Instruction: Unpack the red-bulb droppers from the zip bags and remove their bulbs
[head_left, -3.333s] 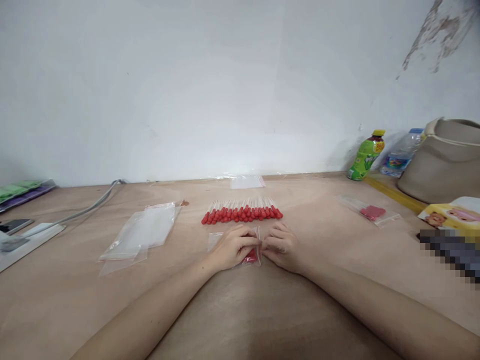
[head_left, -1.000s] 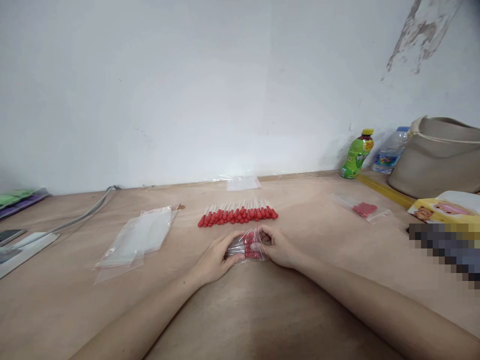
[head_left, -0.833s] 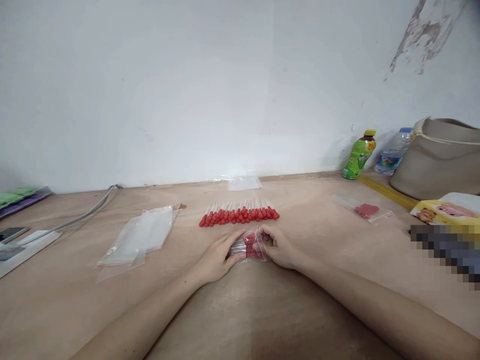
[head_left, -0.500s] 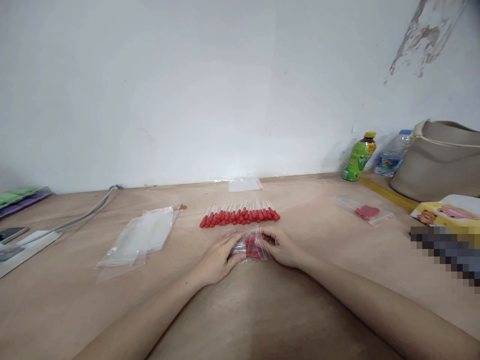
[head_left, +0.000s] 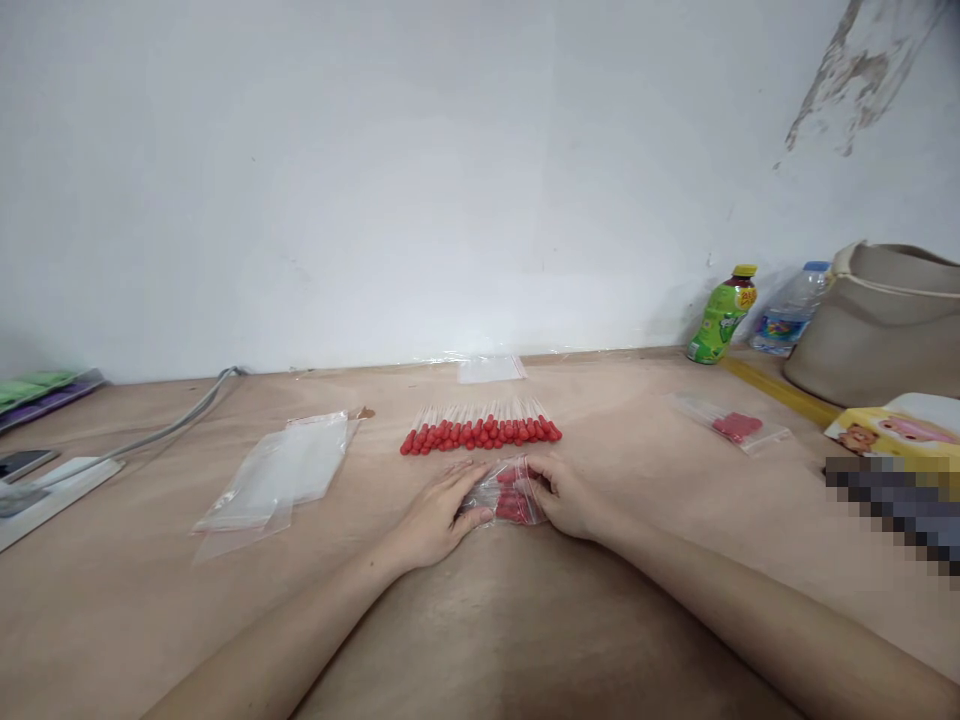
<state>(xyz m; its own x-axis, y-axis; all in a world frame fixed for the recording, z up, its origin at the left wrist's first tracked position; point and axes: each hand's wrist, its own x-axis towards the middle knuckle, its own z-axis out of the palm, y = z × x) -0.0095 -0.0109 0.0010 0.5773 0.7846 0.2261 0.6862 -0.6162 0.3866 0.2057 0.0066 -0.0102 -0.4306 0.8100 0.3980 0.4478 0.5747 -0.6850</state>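
Note:
A clear zip bag [head_left: 487, 492] with red-tipped sticks inside lies on the table between my hands. My left hand [head_left: 441, 512] is curled round its left end, thumb at the near edge and fingers at the far edge. My right hand [head_left: 566, 494] pinches the right end, near the red seal line; some fingertips are hidden behind the plastic. The red tips [head_left: 513, 502] show through the bag close to my right fingers. Just beyond the hands lies a row of loose red-tipped sticks [head_left: 480, 432], their pale ends pointing towards the wall.
Flat clear bags [head_left: 277, 470] lie on the left, and another bag [head_left: 491, 369] by the wall. A filled bag [head_left: 735, 425] is at right. Further right stand a green bottle [head_left: 721, 315], a water bottle [head_left: 787, 310] and a beige bin [head_left: 885, 325]. A grey cable [head_left: 187, 415] crosses the left.
The red tips inside the bag have shifted slightly right and now lie more spread out, towards the seal. Both hands keep nearly the same place on the bag.

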